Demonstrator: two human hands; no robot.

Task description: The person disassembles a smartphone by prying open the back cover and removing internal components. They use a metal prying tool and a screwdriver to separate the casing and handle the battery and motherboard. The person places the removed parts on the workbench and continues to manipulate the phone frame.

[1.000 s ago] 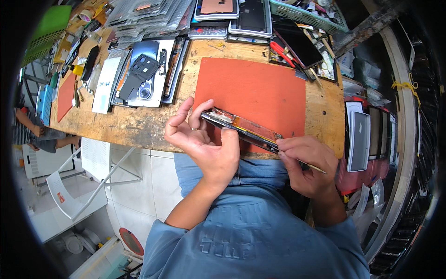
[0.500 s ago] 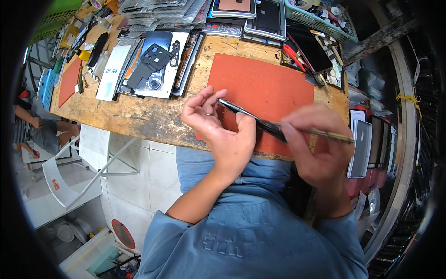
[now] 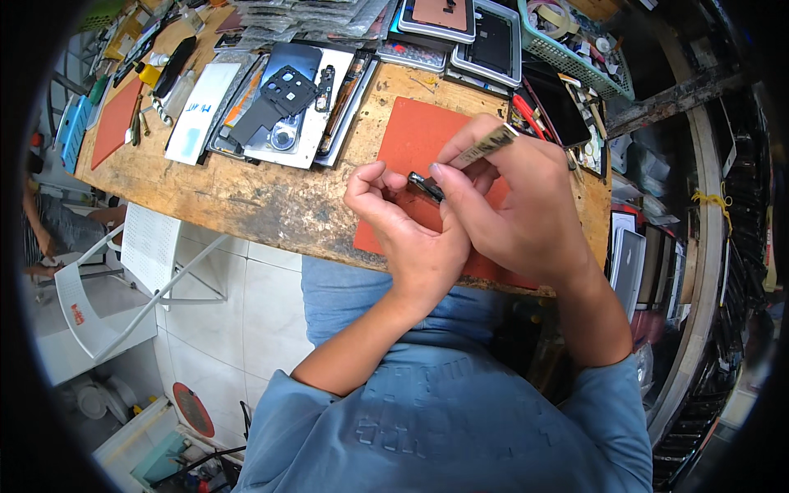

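Note:
Above the red-orange mat [image 3: 419, 123], my left hand [image 3: 423, 251] is closed around a thin black phone-like part [image 3: 425, 186], tilted nearly edge-on. Its thumb and fingers hold the sides, and most of the part is hidden by my hands. My right hand [image 3: 530, 201] pinches a slim tool with a flat, tan, dark-marked handle [image 3: 491, 146]. The handle points up and to the right. The tool's working end is hidden at my right fingertips, close against the black part.
Left of the mat lie a phone back with a black bracket [image 3: 282, 90] and a white box [image 3: 197, 111]. Bubble-wrapped packs [image 3: 308, 20] and trays [image 3: 489, 41] line the back. Red-handled pliers [image 3: 526, 113], a dark phone [image 3: 557, 103] and a green basket [image 3: 567, 53] stand right. A folding chair [image 3: 152, 246] stands left.
My right hand has moved left and up, bringing the tool to the part's far end; its handle now points upward. My left hand has shifted slightly right, and the view has moved a little.

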